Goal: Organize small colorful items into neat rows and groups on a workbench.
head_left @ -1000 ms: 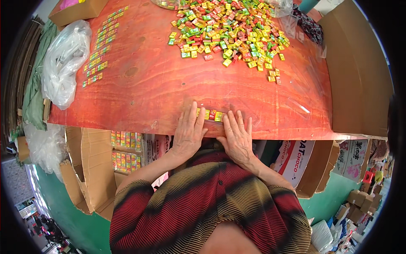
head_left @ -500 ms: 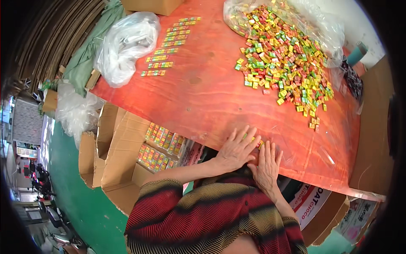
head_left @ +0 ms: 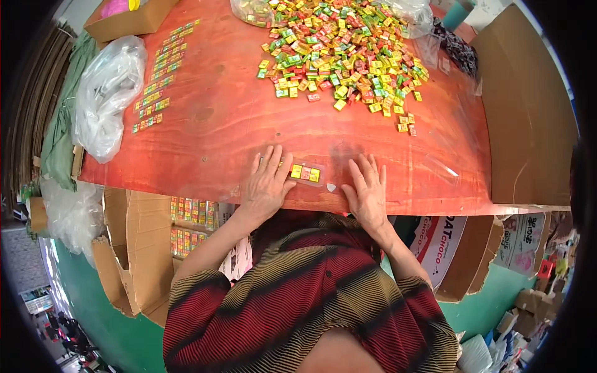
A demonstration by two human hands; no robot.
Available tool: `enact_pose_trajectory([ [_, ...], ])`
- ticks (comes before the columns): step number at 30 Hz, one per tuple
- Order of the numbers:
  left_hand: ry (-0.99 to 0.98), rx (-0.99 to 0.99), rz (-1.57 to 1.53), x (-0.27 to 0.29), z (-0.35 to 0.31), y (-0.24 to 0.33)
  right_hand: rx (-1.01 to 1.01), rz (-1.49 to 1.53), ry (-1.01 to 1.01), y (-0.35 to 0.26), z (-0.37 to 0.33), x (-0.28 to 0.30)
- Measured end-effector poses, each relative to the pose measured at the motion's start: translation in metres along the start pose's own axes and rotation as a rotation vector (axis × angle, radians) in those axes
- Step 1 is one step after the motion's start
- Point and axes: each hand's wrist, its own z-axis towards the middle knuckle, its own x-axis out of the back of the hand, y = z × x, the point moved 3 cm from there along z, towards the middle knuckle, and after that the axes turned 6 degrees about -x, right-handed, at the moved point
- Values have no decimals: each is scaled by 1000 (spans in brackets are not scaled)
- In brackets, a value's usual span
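Near the front edge of the red table (head_left: 242,133), a clear plastic sleeve (head_left: 316,181) lies flat. In it sit small box-shaped packs (head_left: 306,173), yellow and red, in a short row. My left hand (head_left: 266,183) rests palm down over the sleeve's left end with fingers stretched, hiding that part. To the right of the sleeve and apart from it, my right hand (head_left: 367,193) lies palm down on the table, its fingers spread and nothing in them. A small whitish scrap (head_left: 331,187) lies between the sleeve and this hand.
A big pile of loose small packs (head_left: 348,53) covers the table's far middle. Filled strips (head_left: 163,74) line up at the far left beside a crumpled plastic bag (head_left: 111,93). Below left stands an open carton (head_left: 149,248) holding packed strips; cardboard (head_left: 528,118) rises at the right.
The view has swung rightward. My hands, close together over the packs before, are now apart, with the right one drawn away to the right. The sleeve shows between them.
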Motion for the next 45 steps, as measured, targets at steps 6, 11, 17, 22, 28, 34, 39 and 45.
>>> enact_pose_trajectory([
  [6,85,8,-49,-2,-9,6,-7,-28,-13,5,-7,-2],
  [11,153,-27,-6,-3,-14,7,-24,-20,22,3,-7,0],
  [17,-42,37,17,-3,-14,11,-37,-48,-52,1,-11,-2],
  [22,-29,-21,21,-2,-19,12,-47,-56,-23,-1,-6,3],
  [28,-140,-3,70,-6,-15,14,-64,-78,-66,3,-10,1],
  [34,-52,-3,48,-3,-17,9,-6,-48,-101,-9,-3,-6],
  [39,-154,-25,74,2,-15,-4,99,99,-121,-7,8,-15],
  [45,-115,111,192,20,-26,-52,314,114,-133,-15,12,-10],
])
